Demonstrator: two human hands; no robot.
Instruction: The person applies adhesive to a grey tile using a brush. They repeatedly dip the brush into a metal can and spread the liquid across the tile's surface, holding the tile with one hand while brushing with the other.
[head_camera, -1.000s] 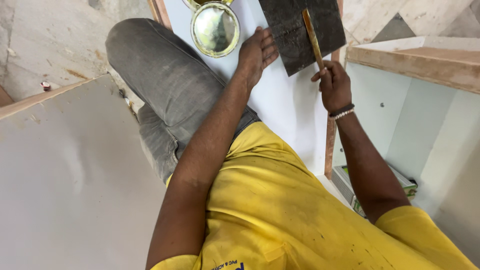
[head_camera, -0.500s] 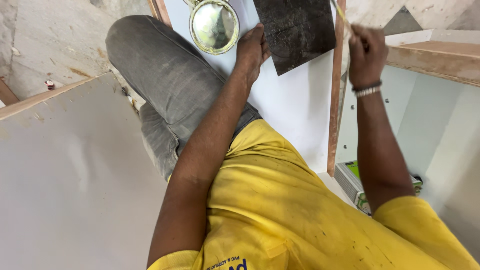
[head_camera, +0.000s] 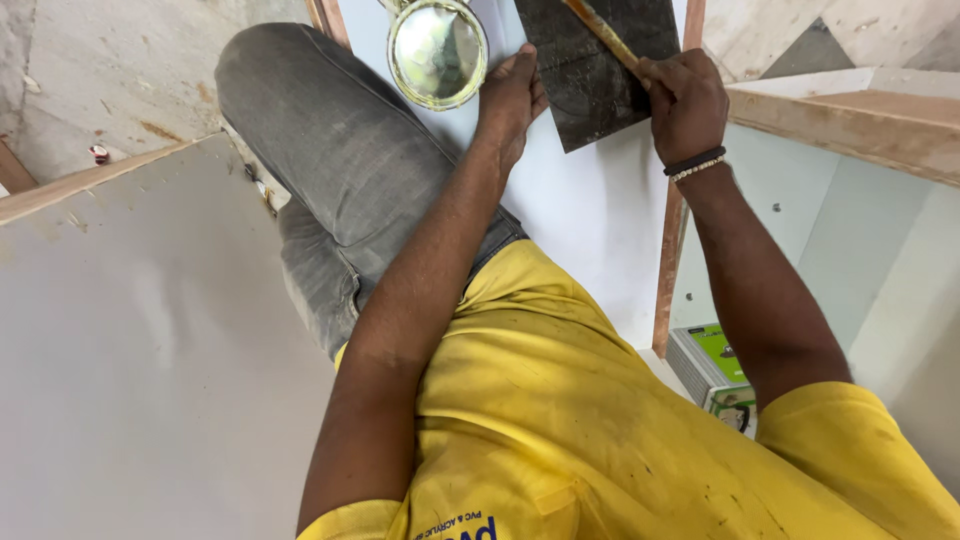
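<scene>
A large grey board (head_camera: 150, 360) fills the left of the view, its wooden edge running beside the seated person's grey-trousered leg (head_camera: 340, 160). A white laminated panel (head_camera: 590, 210), edged on the right by a strip of bare wood (head_camera: 672, 250), lies under the person's arms and carries the work. To the right stands a white cabinet (head_camera: 860, 230) topped by a wooden board, with a green and white box (head_camera: 720, 375) at its foot. On the white panel rests a dark rectangular sheet (head_camera: 600, 80), its top cut off by the frame. The left hand (head_camera: 510, 95) lies flat with fingers spread, pressing the sheet's left edge. The right hand (head_camera: 685, 100), wearing a black band and a beaded bracelet at the wrist, is closed around the handle of a wooden-handled tool (head_camera: 605, 35) that slants across the sheet; its working end is out of view. An open round tin (head_camera: 437, 52) with a shiny, yellow-smeared inside sits just left of the left hand.
</scene>
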